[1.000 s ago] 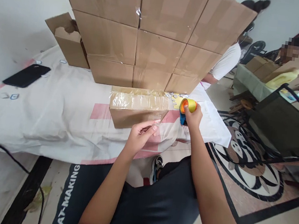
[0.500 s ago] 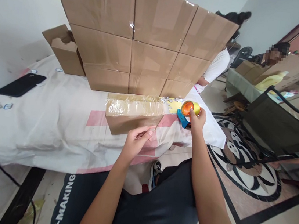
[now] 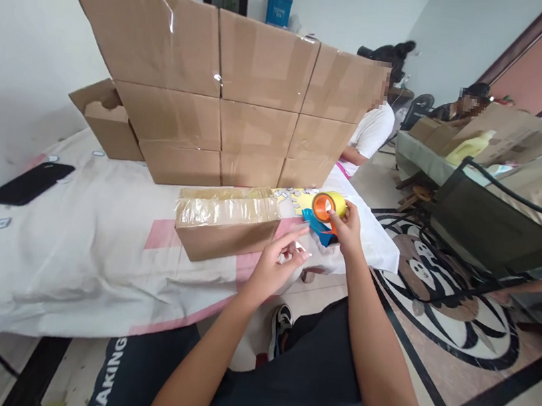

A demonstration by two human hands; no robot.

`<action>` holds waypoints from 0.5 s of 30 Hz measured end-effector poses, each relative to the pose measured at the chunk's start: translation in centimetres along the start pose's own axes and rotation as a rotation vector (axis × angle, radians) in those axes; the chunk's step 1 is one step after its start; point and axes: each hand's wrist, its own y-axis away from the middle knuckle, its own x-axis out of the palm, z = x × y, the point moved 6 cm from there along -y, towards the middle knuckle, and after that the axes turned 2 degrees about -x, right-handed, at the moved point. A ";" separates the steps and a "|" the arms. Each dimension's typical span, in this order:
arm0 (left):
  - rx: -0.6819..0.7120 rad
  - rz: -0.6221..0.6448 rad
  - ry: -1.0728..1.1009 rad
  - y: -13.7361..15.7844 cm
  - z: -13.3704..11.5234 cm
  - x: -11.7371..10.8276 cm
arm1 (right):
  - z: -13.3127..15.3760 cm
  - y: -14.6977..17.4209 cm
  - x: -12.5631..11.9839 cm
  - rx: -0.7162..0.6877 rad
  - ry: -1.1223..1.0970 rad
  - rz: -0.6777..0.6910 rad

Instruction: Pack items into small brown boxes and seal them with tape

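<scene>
My right hand [image 3: 348,230] grips a tape dispenser [image 3: 317,227] with a blue body and a yellow roll with an orange core. It is held over the table's right part, thumb at the roll's core. My left hand [image 3: 276,264] is just left of the dispenser, palm turned inward. Its index finger stretches toward the dispenser and its thumb is apart from it; no held thing is clear between them. Beside my left hand lies a closed cardboard box [image 3: 226,237] with shiny clear tape along its top.
Behind the box rises a stack of taped cardboard boxes [image 3: 255,130]. An open-flapped box [image 3: 112,130] and a black phone [image 3: 29,184] are at the left on the patterned tablecloth [image 3: 105,267]. A person in white [image 3: 371,133] sits behind the stack; a dark chair [image 3: 495,221] stands right.
My left hand has moved right, from the box's corner to near the dispenser, and its index finger has stretched out. The view has tilted up. My right hand keeps its grip.
</scene>
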 end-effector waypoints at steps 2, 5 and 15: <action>-0.048 -0.038 0.015 0.6 0.9 -0.5 | -1.0 -0.3 -0.3 -0.025 0.126 -0.013; -0.075 -0.119 0.061 1.4 1.9 -1.6 | -2.8 -0.6 -0.4 0.012 0.278 -0.036; -0.102 -0.175 0.046 1.8 2.7 -3.2 | -2.4 -1.0 1.0 0.216 0.633 -0.113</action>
